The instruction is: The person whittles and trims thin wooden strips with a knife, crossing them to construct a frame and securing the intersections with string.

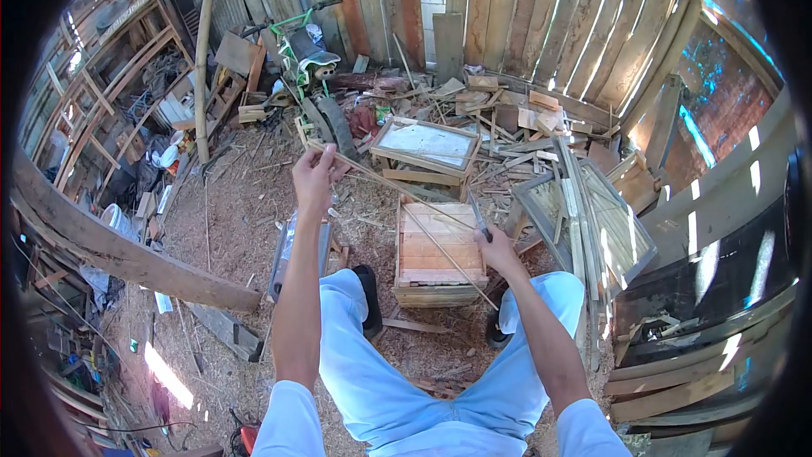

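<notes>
My left hand point(317, 176) pinches the upper left end of a long thin wooden strip point(393, 184), held up at a slant across the view. Over the right side of a wooden box, my right hand point(497, 251) is closed on the dark handle of a knife point(480, 218), its blade pointing up beside the strip's lower right end. The box point(440, 254), with a slatted light top, stands on the ground between my feet. Another thin strip point(440, 247) lies slanted across the box, its lower end near my right foot.
Behind the box is a framed pale panel point(427, 145). Long strips and a meshed frame point(613, 224) lean at the right. A green bicycle point(309, 59) and scrap wood point(507, 114) are at the back. A thick beam point(127, 245) juts in from the left.
</notes>
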The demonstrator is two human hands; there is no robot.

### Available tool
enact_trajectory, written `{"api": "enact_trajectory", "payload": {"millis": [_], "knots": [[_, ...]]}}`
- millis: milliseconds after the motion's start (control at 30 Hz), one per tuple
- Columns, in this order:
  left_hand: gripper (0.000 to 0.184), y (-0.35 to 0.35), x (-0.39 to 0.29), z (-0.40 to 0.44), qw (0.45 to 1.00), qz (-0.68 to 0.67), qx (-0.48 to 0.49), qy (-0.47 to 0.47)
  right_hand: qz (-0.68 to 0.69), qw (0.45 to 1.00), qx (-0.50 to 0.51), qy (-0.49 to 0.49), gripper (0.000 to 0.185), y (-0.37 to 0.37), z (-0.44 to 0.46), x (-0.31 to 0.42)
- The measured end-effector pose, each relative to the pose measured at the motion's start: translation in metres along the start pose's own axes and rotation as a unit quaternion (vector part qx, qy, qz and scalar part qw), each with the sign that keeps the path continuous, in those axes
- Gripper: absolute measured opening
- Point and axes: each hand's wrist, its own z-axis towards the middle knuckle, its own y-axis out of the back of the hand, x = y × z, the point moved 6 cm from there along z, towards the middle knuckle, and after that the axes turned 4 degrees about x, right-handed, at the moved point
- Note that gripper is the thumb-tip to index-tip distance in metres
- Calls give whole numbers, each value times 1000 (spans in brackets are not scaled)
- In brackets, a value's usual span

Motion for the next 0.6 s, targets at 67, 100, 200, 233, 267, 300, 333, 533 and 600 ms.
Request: {"api": "enact_trajectory", "payload": {"millis": [67,100,200,233,267,300,333,533,600], "knots": [[16,11,9,0,1000,-11,-5,9,-73,991,-105,49,26,12,-7,12],[16,16,15,-1,1000,-20,-12,18,-73,990,-106,49,26,10,0,2],[16,19,30,-5,998,-34,-26,42,182,964,-195,-13,20,30,6,-21],[16,23,39,-6,996,-45,-47,59,269,951,-146,-42,17,38,2,-16],[15,27,48,-6,993,-56,-67,76,355,928,-96,-68,14,41,-1,-9],[15,29,61,-5,991,-61,-83,81,417,901,-103,-54,13,49,-1,-9],[15,28,75,-6,991,-64,-82,81,415,902,-105,-54,13,59,-3,-9],[20,5,190,-31,961,-126,-113,220,463,872,-142,-66,12,111,-10,-33],[19,-3,238,-36,950,-152,-94,257,450,872,-183,-61,11,126,-15,-37]]}}
